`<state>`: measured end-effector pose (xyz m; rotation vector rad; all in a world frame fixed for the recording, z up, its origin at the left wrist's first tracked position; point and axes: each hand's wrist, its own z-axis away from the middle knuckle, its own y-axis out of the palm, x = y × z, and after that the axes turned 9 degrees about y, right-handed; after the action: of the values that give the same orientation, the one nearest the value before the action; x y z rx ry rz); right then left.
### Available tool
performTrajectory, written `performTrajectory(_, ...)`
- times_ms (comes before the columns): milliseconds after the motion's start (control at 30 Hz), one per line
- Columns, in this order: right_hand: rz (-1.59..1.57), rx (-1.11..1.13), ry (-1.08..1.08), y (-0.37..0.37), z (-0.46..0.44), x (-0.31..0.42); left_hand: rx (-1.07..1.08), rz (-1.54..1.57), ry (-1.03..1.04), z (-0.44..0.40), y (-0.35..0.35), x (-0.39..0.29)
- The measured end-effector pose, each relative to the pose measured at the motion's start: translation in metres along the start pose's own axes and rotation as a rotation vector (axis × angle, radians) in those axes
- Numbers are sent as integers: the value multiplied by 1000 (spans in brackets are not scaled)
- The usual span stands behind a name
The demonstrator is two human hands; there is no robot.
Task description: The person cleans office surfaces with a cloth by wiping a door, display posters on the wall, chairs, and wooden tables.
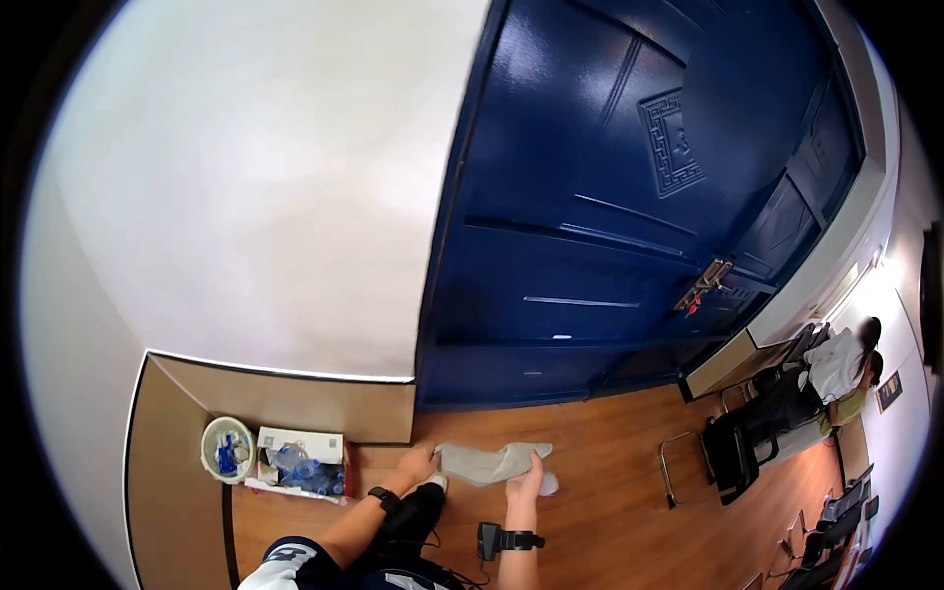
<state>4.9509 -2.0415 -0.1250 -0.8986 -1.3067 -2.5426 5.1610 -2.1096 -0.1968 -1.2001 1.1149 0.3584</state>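
Observation:
A light grey cloth [482, 465] is stretched sideways between my two hands, low in front of me and above the wooden floor. Its left end is pinched in my left hand [420, 463], fingers closed. At the other end my right hand [526, 480] grips the cloth near its right corner, thumb upward. Black straps with small devices sit on both wrists. Below the cloth, my light-coloured shoes show in part on the floor.
A blue double door [560, 285] with a metal handle [704, 285] stands ahead. To the left, a white waste bin [209, 454] and an open box [344, 454] with plastic bottles stand by the wall. Black chairs [733, 457] and seated people [836, 364] are at right.

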Motion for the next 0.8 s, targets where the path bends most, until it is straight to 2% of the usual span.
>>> performTrajectory(33,5,1,5,10,-16,16,133,87,-68,-20,6,-3)
performTrajectory(133,158,163,4,61,-83,58,321,11,-79,-89,-8,-28)
performTrajectory(167,177,252,-35,84,-107,67,326,-18,-110,-118,-13,-37)
performTrajectory(233,185,378,44,158,-114,89,-23,-373,112,-163,-38,-76)
performTrajectory(267,196,533,148,181,-125,102,-85,-276,151,-188,-46,-76)
performTrajectory(300,294,657,60,204,-139,107,-147,-86,77,-208,-63,-100)
performTrajectory(367,478,829,-187,250,-157,120,-395,149,132,-245,-87,-146)
performTrajectory(400,562,880,-312,265,-166,125,-487,151,157,-259,-95,-158)
performTrajectory(467,730,838,-496,289,-189,132,-647,135,317,-287,-101,-170)
performTrajectory(500,808,814,-585,300,-201,133,-650,78,351,-301,-106,-178)
performTrajectory(567,1175,702,-954,314,-240,135,-665,-57,403,-323,-117,-190)
performTrajectory(600,1349,629,-1129,319,-257,136,-570,-146,362,-335,-117,-180)
performTrajectory(667,1513,709,-1053,327,-276,143,-465,-128,221,-351,-117,-189)
performTrajectory(733,1698,693,-1039,316,-289,148,-458,-405,259,-364,-109,-188)
performTrajectory(767,1653,678,-1124,303,-303,144,-461,-540,274,-372,-105,-189)
performTrajectory(800,1518,675,-1244,299,-313,149,-452,-547,301,-382,-100,-194)
